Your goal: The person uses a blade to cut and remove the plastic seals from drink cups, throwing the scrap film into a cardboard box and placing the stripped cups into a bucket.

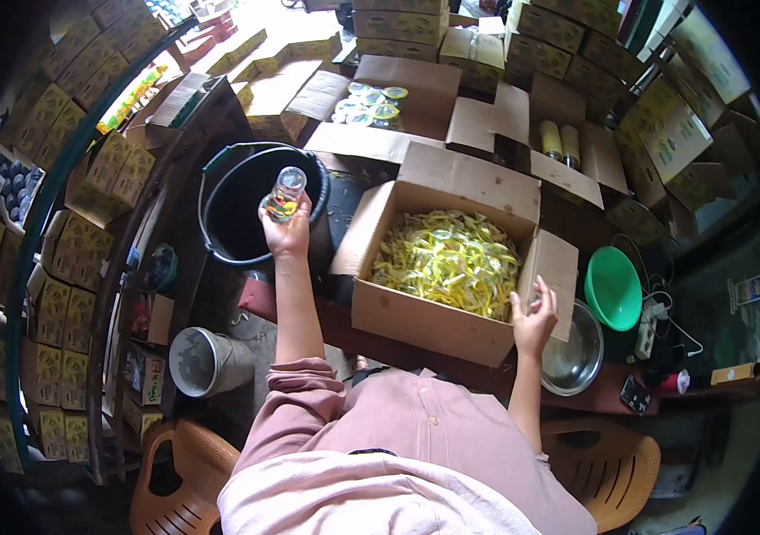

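My left hand (288,237) is closed round a small clear bottle (291,181) with a colourful label, held above the dark bucket (228,207). The bottle's upper end shows past my fingers. To the right of it stands an open cardboard box (433,323) with a heap of thin yellow, green and white strips (451,263) inside. My right hand (533,319) is at the box's front right corner, over the side flap (557,272), its fingers apart and slightly bent. I see nothing in it. Whether it touches the cardboard is unclear.
A steel bowl (576,357) and a green basin (614,287) are at the right. Behind, another carton (407,85) holds round-topped packed pieces (371,105). A grey bucket (202,361) stands lower left. Shelves of printed cartons (59,312) line the left; orange chairs (175,481) flank me.
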Action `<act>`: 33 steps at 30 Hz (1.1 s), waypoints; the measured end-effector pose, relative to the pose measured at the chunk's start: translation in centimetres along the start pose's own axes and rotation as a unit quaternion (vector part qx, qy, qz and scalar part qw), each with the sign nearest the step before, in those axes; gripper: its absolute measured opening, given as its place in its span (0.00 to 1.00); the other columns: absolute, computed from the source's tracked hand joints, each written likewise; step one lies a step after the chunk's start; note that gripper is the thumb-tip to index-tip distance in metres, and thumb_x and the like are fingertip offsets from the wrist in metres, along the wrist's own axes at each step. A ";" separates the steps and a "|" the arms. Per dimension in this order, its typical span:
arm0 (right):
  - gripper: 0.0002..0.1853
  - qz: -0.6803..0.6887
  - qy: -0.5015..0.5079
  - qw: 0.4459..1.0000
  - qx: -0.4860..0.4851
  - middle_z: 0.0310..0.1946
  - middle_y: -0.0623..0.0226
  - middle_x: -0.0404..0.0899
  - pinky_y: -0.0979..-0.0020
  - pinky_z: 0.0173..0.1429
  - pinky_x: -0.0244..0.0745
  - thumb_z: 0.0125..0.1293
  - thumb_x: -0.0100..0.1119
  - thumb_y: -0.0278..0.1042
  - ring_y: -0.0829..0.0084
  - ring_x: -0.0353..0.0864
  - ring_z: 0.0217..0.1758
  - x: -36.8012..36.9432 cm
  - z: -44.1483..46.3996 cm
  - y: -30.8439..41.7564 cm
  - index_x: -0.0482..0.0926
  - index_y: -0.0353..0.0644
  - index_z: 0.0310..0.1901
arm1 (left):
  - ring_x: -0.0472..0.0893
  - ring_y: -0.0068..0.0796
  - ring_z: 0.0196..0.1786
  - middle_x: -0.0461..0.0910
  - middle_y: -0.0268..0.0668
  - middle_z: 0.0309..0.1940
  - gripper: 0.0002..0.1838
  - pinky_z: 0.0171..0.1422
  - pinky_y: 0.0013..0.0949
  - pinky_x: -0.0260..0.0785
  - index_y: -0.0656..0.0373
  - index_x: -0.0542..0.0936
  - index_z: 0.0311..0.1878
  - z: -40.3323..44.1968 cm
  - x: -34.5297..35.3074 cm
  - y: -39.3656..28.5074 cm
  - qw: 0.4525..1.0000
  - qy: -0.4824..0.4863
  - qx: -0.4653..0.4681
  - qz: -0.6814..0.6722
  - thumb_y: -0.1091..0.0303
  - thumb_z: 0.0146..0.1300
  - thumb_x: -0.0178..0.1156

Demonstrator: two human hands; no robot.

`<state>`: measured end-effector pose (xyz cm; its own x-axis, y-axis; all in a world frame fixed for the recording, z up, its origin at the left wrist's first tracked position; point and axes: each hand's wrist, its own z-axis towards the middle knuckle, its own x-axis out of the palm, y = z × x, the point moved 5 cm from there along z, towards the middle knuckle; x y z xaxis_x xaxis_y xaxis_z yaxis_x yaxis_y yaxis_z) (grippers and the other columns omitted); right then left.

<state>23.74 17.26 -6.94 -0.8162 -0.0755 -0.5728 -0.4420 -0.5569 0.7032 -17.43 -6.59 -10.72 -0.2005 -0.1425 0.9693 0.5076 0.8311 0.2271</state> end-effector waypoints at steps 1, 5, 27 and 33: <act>0.28 0.029 0.018 0.999 -0.005 0.37 0.64 0.74 0.73 0.33 0.67 0.44 0.68 0.27 0.72 0.66 0.26 1.2 0.4 2.4 0.73 0.39 0.51 | 0.70 0.45 0.52 0.72 0.47 0.50 0.28 0.58 0.47 0.62 0.64 0.70 0.51 0.1 -0.2 -0.3 1.000 -0.025 -0.002 -0.011 0.46 0.65 0.40; 0.30 0.139 0.148 0.975 -0.089 0.40 0.63 0.74 0.71 0.38 0.71 0.44 0.70 0.32 0.70 0.74 0.40 7.0 1.6 12.3 0.71 0.41 0.52 | 0.72 0.43 0.51 0.73 0.46 0.48 0.26 0.56 0.46 0.63 0.63 0.71 0.49 -0.4 -0.4 -1.1 1.000 0.004 -0.019 0.004 0.47 0.66 0.39; 0.18 0.262 0.321 0.842 -0.345 0.41 0.60 0.71 0.64 0.40 0.76 0.51 0.62 0.34 0.58 0.79 0.33 20.4 1.5 31.1 0.73 0.43 0.45 | 0.65 0.30 0.41 0.63 0.38 0.43 0.41 0.44 0.34 0.62 0.60 0.56 0.61 -13.4 10.4 -3.4 0.912 0.210 -0.117 0.333 0.38 0.56 0.51; 0.20 0.186 0.335 0.831 -0.404 0.44 0.61 0.70 0.66 0.39 0.78 0.51 0.62 0.34 0.60 0.80 0.34 21.2 0.3 31.1 0.72 0.44 0.47 | 0.67 0.27 0.39 0.67 0.35 0.39 0.25 0.43 0.31 0.62 0.62 0.67 0.52 -10.9 10.6 -10.0 0.910 0.157 0.185 0.335 0.51 0.62 0.50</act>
<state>-7.42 -1.48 2.93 -0.3315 -0.6585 -0.6757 0.4084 -0.7457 0.5264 -15.51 -22.23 -1.67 0.3298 0.3650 0.8706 0.0996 0.9036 -0.4166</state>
